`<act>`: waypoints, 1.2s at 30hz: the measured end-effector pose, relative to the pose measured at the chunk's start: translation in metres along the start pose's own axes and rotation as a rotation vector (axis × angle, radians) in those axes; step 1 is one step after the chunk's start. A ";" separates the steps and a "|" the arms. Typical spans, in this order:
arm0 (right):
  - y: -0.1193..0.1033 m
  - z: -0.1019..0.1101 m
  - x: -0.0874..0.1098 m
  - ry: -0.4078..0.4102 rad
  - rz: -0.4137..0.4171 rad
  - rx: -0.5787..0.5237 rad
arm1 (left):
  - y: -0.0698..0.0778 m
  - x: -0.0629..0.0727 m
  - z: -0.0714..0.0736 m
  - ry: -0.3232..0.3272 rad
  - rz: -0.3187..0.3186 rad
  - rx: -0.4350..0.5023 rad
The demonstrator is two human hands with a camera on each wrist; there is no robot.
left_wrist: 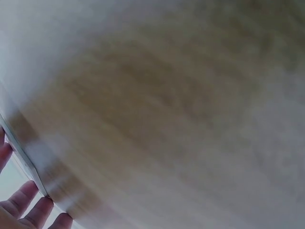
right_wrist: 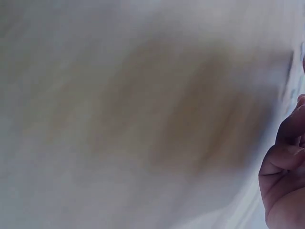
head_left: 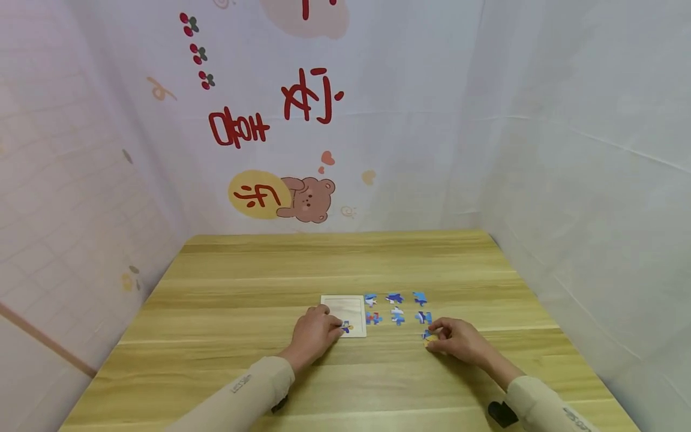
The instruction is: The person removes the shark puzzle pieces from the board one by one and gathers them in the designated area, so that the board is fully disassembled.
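A white square puzzle frame [head_left: 360, 300] lies on the wooden table, with one blue-and-yellow piece inside its bottom edge. My left hand [head_left: 314, 336] rests over the frame's left side, its thumb right at that inlaid piece. In the left wrist view, separate fingertips [left_wrist: 40, 210] touch along the frame's edge. Over to the right, my right hand [head_left: 461, 341] pinches a yellow-and-blue jigsaw piece [head_left: 428, 339] between thumb and index finger, low over the table. The right wrist view shows the curled fingers [right_wrist: 286, 157] at its edge, with the pinched piece hidden.
Several loose blue jigsaw pieces lie in two rows right of the frame, among them a top-right piece [head_left: 420, 298] and a red-and-blue one [head_left: 373, 318]. The wooden table [head_left: 243, 270] meets printed white cloth walls [head_left: 410, 120] at the back and sides.
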State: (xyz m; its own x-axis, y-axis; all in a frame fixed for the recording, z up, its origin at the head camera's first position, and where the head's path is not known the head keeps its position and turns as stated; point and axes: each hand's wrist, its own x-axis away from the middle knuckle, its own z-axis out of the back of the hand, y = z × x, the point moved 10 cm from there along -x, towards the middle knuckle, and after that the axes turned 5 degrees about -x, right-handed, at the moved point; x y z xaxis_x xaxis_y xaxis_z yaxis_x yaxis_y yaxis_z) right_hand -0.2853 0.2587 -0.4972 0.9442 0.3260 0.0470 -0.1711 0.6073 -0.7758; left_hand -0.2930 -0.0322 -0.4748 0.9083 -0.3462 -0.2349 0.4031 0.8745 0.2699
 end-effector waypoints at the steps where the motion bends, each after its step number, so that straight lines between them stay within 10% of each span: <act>1: -0.004 -0.001 -0.002 0.006 0.003 -0.004 | 0.000 0.000 0.000 -0.002 0.003 -0.001; 16: -0.107 -0.092 -0.062 0.026 0.072 -0.091 | -0.005 0.004 0.003 0.042 0.025 0.057; 36: -0.110 -0.127 -0.073 0.057 0.035 0.000 | -0.023 0.013 0.002 -0.019 0.031 0.105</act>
State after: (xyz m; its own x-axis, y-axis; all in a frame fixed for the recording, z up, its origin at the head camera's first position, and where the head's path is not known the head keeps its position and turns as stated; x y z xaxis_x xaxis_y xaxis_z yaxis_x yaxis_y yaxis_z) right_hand -0.2998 0.0759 -0.4956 0.9522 0.3050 -0.0160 -0.2040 0.5961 -0.7766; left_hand -0.2904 -0.0574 -0.4819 0.9220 -0.3266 -0.2079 0.3834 0.8449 0.3731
